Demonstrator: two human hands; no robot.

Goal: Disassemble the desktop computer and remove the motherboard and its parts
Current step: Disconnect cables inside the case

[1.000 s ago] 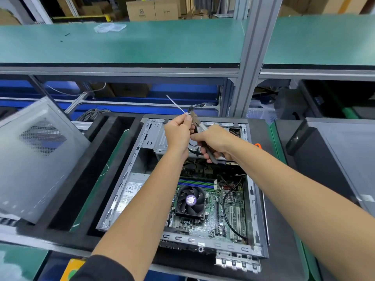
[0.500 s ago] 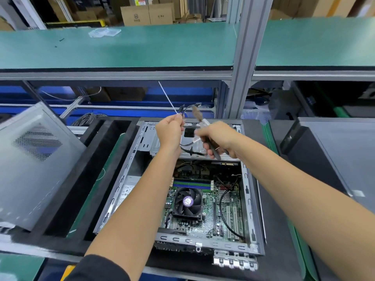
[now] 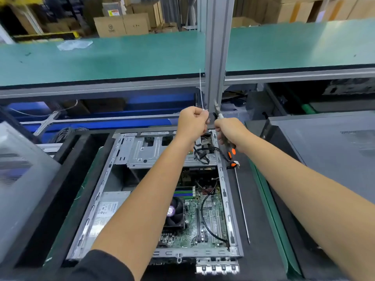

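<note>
Computer case (image 3: 129,165) open, hands gripping zip tie (image 3: 200,88), cutters (image 3: 218,112)

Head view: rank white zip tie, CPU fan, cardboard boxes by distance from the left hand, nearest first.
1. white zip tie: pinched in the left hand, sticking up above it.
2. CPU fan: on the motherboard inside the open case, below the hand, toward the person.
3. cardboard boxes: far back, past the green shelf, upper left.

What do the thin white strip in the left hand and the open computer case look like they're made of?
White strip: probably plastic, a cable tie by its look; thin, pale, standing up from the left hand with a slight bend. Computer case: bare sheet metal, dull grey, with stamped slots and folded edges.
</note>
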